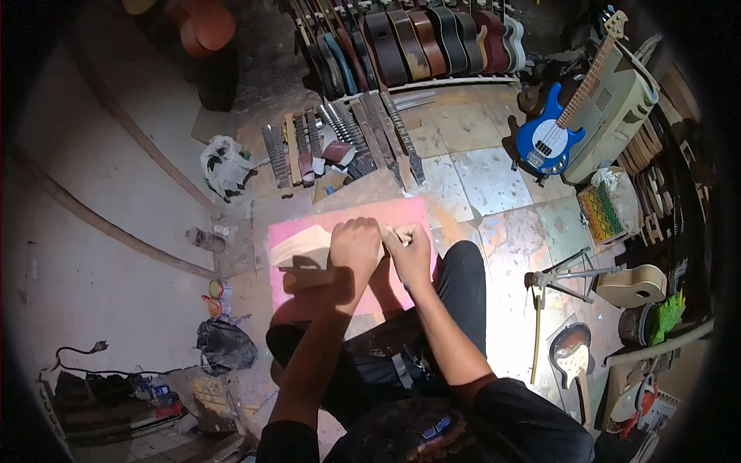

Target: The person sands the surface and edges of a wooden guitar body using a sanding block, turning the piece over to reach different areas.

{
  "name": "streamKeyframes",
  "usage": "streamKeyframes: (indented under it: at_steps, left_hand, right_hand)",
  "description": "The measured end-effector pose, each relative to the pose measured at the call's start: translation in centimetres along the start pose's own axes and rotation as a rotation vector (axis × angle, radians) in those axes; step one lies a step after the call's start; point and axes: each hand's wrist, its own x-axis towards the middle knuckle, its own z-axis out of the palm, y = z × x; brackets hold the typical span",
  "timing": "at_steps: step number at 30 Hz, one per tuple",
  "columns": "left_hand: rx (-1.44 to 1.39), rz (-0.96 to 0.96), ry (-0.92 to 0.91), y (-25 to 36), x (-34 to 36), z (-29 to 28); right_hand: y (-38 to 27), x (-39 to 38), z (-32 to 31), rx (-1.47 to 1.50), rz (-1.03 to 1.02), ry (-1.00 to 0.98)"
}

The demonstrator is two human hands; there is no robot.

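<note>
A pale, wood-coloured flat piece with a curved edge lies across the pink board in front of me. Its right part disappears under my left hand, which is closed, knuckles up, over it. Close beside it, my right hand has its fingers curled in. Something small and pale shows at those fingertips, but I cannot make out what it is. Dark shadows of my arms fall over the board's near half, and the hands hide where the pale piece ends.
Beyond the board lie several guitar necks and metal files. A row of guitar bodies stands behind. At right are a blue bass guitar, a metal stand and a small guitar body. Cans and a black bag sit left.
</note>
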Motion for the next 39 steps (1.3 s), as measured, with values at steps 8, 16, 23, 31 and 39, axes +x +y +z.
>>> streamKeyframes:
  at_steps: [8,16,23,31,39]
  left_hand:
    - [0.039,-0.003,-0.081,-0.6,0.0,0.3]
    - [-0.202,-0.005,-0.065,-1.2,1.5,-1.0]
    - [-0.212,0.027,-0.148,-1.2,2.0,-2.1]
    - [-0.145,-0.045,-0.249,0.2,1.1,-2.9]
    - [-0.037,0.030,-0.023,2.5,-6.1,-3.3]
  right_hand:
    - [1.4,3.2,-1.3,0.034,0.209,-0.023]
    - [3.1,0.2,-2.1,0.271,0.381,0.013]
    - [2.3,-0.4,-3.7,0.507,0.495,0.018]
    - [3.9,-1.4,-2.0,0.110,0.276,-0.021]
    - [7.0,-1.5,-1.6,-0.182,0.032,-0.016]
